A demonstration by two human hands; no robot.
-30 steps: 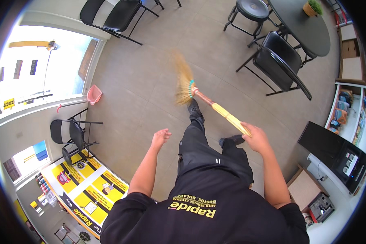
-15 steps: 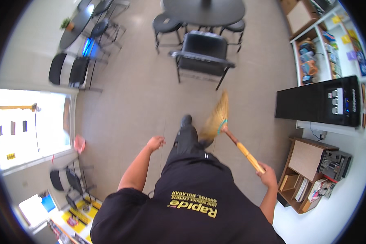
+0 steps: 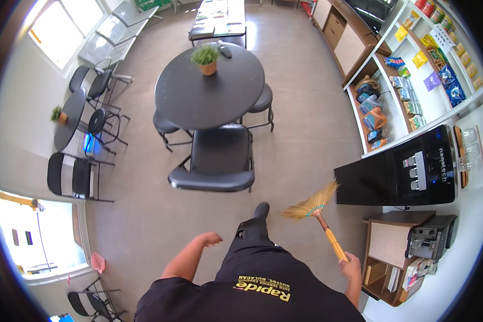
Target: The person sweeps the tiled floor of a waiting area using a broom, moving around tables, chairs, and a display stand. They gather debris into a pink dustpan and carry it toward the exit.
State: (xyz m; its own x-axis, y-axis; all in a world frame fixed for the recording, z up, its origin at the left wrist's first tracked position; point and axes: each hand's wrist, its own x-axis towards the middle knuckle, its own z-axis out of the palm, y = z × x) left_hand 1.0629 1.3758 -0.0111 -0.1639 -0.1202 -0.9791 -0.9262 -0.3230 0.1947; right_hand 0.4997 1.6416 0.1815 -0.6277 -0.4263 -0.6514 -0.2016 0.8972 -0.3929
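My right hand [image 3: 351, 266] is wrapped round the yellow handle of a soft broom [image 3: 327, 229]. Its fan of straw bristles, bound with teal stitching, spreads out ahead of the hand, close to the base of the black water dispenser [image 3: 394, 169]. My left hand [image 3: 209, 239] hangs free at my left side with nothing visible in it; its fingers are partly extended. Between the hands one dark shoe [image 3: 262, 210] points forward on the grey floor [image 3: 300, 155].
Straight ahead a black chair [image 3: 220, 155] stands against a round dark table [image 3: 209, 91] bearing a potted plant [image 3: 207, 59]. Shelves of goods [image 3: 402, 86] and a low wooden cabinet [image 3: 392, 241] line the right. Folding chairs [image 3: 72, 177] and a small table [image 3: 72, 121] stand left.
The view has tilted up and shows more of the room ahead. I have come closer to the dispenser's side. The broom head has swung right, away from my legs.
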